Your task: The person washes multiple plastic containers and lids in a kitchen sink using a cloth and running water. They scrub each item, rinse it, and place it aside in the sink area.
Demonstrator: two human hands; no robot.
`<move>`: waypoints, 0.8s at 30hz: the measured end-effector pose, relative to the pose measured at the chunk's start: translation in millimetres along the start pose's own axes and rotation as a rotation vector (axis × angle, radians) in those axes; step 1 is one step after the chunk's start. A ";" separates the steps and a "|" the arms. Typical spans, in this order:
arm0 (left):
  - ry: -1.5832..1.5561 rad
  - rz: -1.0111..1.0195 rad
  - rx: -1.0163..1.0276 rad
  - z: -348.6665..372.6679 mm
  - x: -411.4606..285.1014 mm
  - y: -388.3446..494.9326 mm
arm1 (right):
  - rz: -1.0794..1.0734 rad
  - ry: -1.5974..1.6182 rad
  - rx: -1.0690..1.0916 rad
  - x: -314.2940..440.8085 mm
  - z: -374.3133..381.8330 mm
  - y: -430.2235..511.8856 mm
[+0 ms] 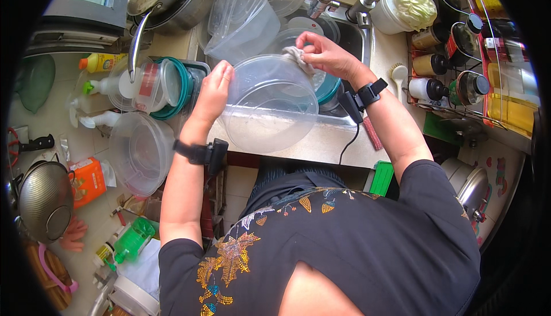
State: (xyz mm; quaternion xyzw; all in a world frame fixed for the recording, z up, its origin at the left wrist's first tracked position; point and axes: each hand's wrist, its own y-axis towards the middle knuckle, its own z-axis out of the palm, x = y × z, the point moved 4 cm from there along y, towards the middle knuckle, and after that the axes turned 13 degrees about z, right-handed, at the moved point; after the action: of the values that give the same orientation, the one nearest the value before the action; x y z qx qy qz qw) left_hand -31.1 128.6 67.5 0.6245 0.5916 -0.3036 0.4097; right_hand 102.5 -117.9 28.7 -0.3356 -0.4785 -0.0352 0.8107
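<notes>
A large round clear plastic container (271, 109) is tilted over the front edge of the sink (340, 116). My left hand (215, 90) grips its left rim, the fingers partly hidden behind the plastic. A whitish cloth (297, 57) is pinched in my right hand (320, 55) at the container's upper right edge. Behind it in the sink lie more clear tubs and a round teal-rimmed container (329, 88), partly covered. Clear rectangular plastic containers (245, 27) lean at the sink's back left, below and left of the metal faucet (320, 4).
Pans (185, 10) stand at the back left, one long handle jutting forward. Teal lids and stacked tubs (172, 88) sit left of the sink, another clear tub (142, 152) nearer. On the right are a white-handled brush (398, 75), a cabbage (415, 8) and a wire rack of bottles (456, 57).
</notes>
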 end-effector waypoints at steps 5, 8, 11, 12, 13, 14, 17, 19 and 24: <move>0.004 0.031 0.007 5.9 -10.1 11.4 | -0.073 -0.193 0.142 32.5 24.4 15.6; 0.015 0.027 -0.009 -1.6 -7.2 12.0 | -0.050 -0.374 0.132 33.3 21.9 20.0; -0.035 0.001 -0.035 -10.9 6.5 4.4 | 0.008 -0.242 0.142 11.5 12.8 14.4; -0.056 -0.021 -0.047 -11.1 13.0 -0.3 | 0.032 -0.115 0.165 0.7 11.2 11.4; -0.083 -0.022 -0.055 -10.1 18.9 -5.2 | -0.004 -0.048 0.157 -9.5 10.8 8.1; -0.182 -0.060 -0.129 -11.5 26.4 -10.9 | 0.037 -0.009 0.121 -22.0 8.9 4.4; -0.286 -0.145 -0.138 -7.5 43.5 -24.9 | 0.116 0.076 0.044 -48.7 9.6 -1.3; -0.241 -0.156 -0.030 -8.5 45.7 -27.6 | 0.059 0.045 0.030 -47.4 10.5 -3.1; -0.249 -0.183 0.333 -6.3 23.0 -4.9 | -0.060 -0.393 -0.086 -3.4 18.9 4.1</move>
State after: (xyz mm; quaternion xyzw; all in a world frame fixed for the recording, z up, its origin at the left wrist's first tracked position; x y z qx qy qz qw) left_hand -33.9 145.2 49.9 0.5849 0.5326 -0.5077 0.3413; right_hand 88.0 -104.7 29.8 -0.3560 -0.6355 -0.0138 0.6850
